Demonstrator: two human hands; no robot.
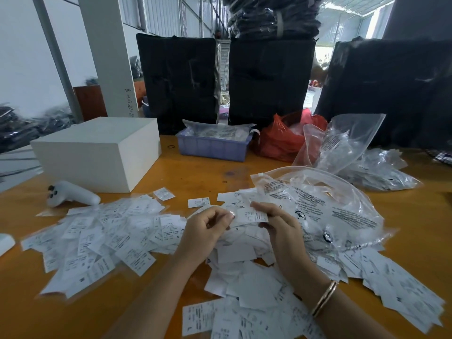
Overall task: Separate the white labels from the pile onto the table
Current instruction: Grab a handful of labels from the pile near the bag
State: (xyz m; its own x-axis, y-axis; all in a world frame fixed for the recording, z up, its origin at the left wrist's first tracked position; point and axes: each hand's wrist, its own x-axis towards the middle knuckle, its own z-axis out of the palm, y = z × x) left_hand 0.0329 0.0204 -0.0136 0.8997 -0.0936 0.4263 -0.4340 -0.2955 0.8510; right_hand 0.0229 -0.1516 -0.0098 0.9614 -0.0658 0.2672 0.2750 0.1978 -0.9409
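Small white printed labels lie spread over the orange table [200,174]. One loose spread [105,231] covers the left side, and a thicker pile [247,285] lies in the middle and right under my arms. My right hand [281,228] pinches a white label [252,215] by its right end, just above the pile. My left hand [208,228] is curled, its fingertips touching the same label's left edge. A few single labels [198,202] lie apart beyond my hands.
A white box [97,152] and a white controller [71,193] sit at the left. A clear printed zip bag [325,206] lies right of my hands, with more clear bags [347,145], a red bag [281,140] and a blue tray [212,145] behind. Black bundles [269,81] line the far edge.
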